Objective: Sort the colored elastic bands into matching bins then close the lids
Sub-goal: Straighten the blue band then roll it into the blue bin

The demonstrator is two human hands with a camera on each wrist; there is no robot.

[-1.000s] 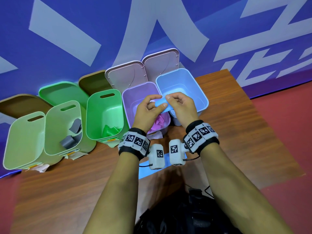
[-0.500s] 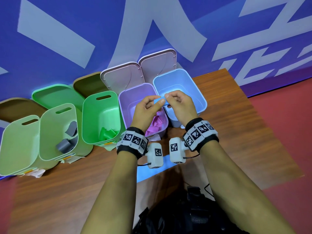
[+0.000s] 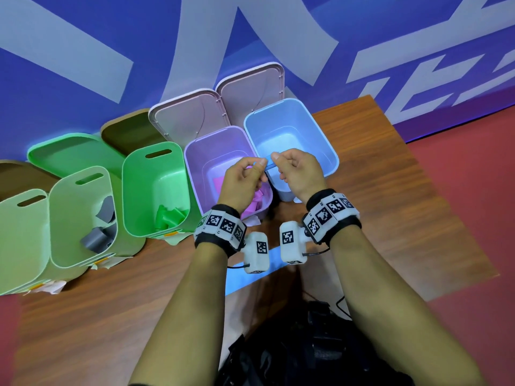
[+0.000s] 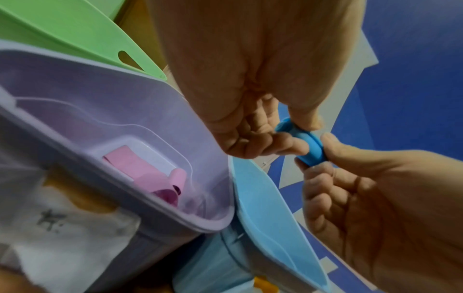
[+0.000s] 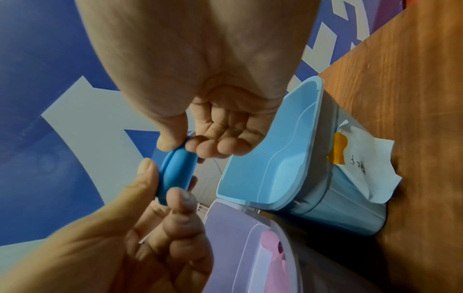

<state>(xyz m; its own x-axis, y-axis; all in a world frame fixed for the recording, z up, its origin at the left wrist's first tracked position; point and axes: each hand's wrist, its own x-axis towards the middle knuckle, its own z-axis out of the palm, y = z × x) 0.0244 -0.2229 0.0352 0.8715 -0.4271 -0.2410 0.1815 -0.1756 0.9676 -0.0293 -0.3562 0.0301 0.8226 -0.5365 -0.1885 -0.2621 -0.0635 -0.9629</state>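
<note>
A small blue elastic band [image 3: 269,166] is held over the seam between the purple bin [image 3: 192,174] and the blue bin [image 3: 328,143]. My left hand [image 3: 257,167] pinches its left end and my right hand [image 3: 277,158] pinches its right end. The wrist views show the folded band [image 4: 308,146] [image 5: 175,172] squeezed between thumbs and fingertips of both hands. Pink bands [image 3: 214,185] lie in the purple bin. The blue bin's inside looks bare.
A green bin [image 3: 133,190] holds a green band [image 3: 167,218]. A pale green bin [image 3: 64,218] holds grey bands [image 3: 94,238], and another pale green bin [image 3: 16,240] stands far left. Open lids [image 3: 189,115] lean on the blue wall. A black bag [image 3: 306,344] lies below.
The band showed as a wider blue strip between my hands; now it is bunched small. Both hands have stayed over the purple and blue bins.
</note>
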